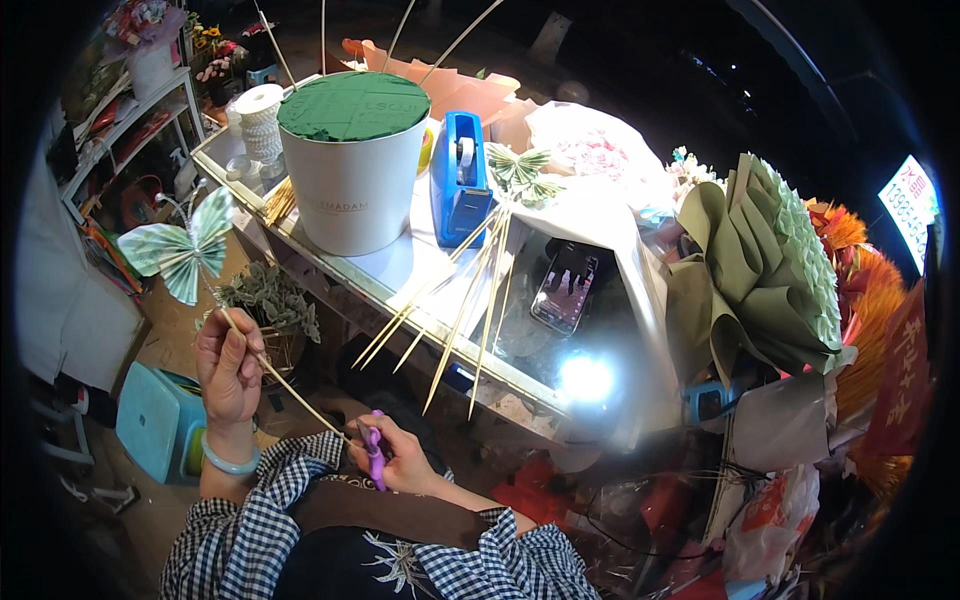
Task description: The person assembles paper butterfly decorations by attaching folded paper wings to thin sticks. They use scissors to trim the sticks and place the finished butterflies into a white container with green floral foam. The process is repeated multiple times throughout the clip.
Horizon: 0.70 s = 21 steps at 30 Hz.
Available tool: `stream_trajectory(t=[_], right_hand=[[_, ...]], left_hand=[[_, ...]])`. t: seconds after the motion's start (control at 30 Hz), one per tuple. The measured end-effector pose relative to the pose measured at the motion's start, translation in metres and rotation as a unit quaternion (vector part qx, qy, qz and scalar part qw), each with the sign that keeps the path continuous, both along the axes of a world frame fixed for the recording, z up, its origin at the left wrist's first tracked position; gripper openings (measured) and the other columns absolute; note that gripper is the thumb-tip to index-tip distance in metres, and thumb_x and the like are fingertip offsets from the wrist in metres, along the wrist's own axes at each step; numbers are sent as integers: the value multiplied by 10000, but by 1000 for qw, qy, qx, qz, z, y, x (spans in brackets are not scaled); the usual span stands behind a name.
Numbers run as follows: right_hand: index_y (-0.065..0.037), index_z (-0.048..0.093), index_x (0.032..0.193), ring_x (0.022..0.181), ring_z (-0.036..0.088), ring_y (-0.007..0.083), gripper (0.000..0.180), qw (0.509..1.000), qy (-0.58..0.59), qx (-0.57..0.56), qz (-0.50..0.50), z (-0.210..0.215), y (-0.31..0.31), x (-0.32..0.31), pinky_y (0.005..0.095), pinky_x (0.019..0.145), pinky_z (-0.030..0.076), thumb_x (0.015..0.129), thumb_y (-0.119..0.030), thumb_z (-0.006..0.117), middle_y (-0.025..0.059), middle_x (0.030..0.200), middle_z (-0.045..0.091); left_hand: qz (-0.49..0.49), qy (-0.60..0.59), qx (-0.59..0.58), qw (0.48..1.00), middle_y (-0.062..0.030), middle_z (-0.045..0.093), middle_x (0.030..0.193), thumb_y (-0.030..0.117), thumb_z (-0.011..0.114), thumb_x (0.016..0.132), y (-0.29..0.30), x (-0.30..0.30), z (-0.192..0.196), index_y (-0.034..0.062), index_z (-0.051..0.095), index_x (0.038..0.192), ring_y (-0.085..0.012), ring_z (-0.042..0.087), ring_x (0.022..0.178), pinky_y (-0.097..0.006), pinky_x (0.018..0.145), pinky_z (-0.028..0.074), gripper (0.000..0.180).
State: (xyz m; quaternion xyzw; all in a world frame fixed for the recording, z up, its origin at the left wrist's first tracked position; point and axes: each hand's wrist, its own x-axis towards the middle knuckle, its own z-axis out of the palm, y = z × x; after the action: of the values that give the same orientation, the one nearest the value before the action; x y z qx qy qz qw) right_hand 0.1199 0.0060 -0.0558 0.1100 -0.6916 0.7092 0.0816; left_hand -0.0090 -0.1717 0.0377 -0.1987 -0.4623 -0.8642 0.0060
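Note:
My left hand (pixel 228 370) is closed on a thin wooden stick (pixel 292 388), which slants down to the right. At its upper end is a butterfly (pixel 205 250) folded from green-and-white patterned paper like banknotes. My right hand (pixel 408 462) grips purple-handled scissors (pixel 374 455) beside the stick's lower end; whether the blades touch it I cannot tell. On the table, several more wooden sticks (pixel 462 300) fan over the near edge, with similar folded butterflies (pixel 522 168) at their far ends. A white bucket (pixel 345 195) filled with green floral foam (pixel 355 106) stands left of them.
A blue tape dispenser (pixel 462 185) stands beside the bucket, and a phone (pixel 567 288) lies to the right near a bright lamp (pixel 586 378). Wrapped bouquets (pixel 745 270) crowd the right side. A light-blue stool (pixel 155 420) and a potted plant (pixel 268 300) are at left.

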Motion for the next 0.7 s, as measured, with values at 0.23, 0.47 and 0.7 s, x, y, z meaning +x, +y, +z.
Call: stream_trajectory(t=[0.23, 0.47, 0.7], right_hand=[[-22, 543, 1100, 695, 530, 91, 343, 1000, 13, 4, 26, 17, 5, 1, 223, 650, 434, 784, -13, 675, 44, 816, 558], [-13, 541, 1100, 667, 507, 84, 344, 999, 17, 12, 39, 24, 4, 3, 212, 636, 415, 782, -5, 671, 33, 784, 543], [5, 510, 1103, 703, 546, 85, 340, 999, 28, 4, 33, 19, 2, 3, 217, 673, 431, 794, 9, 651, 46, 810, 573]], left_hand=[[17, 67, 3, 998, -28, 481, 695, 273, 585, 902, 2, 4, 9, 43, 485, 848, -11, 323, 442, -132, 382, 261, 256], [-73, 88, 32, 993, -49, 513, 641, 294, 659, 846, -3, 5, 16, 43, 484, 729, -41, 371, 402, -154, 343, 289, 327], [-156, 39, 71, 984, -94, 531, 682, 191, 708, 804, -8, 6, 12, -20, 556, 777, -73, 447, 432, -164, 340, 371, 261]])
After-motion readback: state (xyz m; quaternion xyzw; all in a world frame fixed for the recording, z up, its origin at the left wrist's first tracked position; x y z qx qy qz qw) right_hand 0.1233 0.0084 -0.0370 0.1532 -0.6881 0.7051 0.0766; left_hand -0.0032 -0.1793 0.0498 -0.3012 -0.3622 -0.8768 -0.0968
